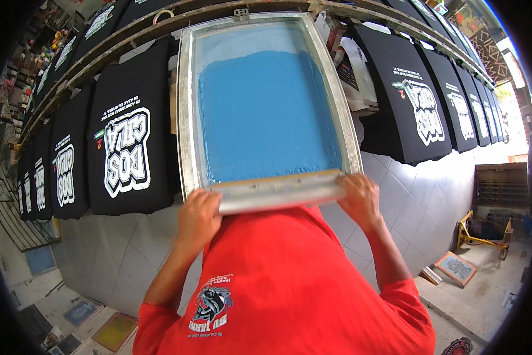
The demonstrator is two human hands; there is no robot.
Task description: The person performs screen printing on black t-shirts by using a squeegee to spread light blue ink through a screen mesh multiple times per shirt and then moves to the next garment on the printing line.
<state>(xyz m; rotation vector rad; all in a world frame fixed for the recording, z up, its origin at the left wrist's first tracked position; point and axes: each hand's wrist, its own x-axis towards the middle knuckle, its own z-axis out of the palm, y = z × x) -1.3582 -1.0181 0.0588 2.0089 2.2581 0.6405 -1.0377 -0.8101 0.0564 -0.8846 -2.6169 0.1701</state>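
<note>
A screen printing frame (187, 100) lies in front of me, its mesh (266, 112) covered in blue with a paler band at the far end. Across its near end runs a long squeegee (277, 193) with a pale metallic holder and a thin yellowish strip along its far edge. My left hand (199, 214) is closed round the squeegee's left end. At the opposite end my right hand (360, 196) grips it, fingers bent over the top. Whatever lies beneath the frame is hidden.
Black T-shirts (124, 77) with white prints lie along wooden rails on the left; more black T-shirts (396, 65) line the right. A hinge clamp (241, 14) sits at the frame's far edge. On the floor are several other screens (456, 268) and a yellow metal stand (483, 236).
</note>
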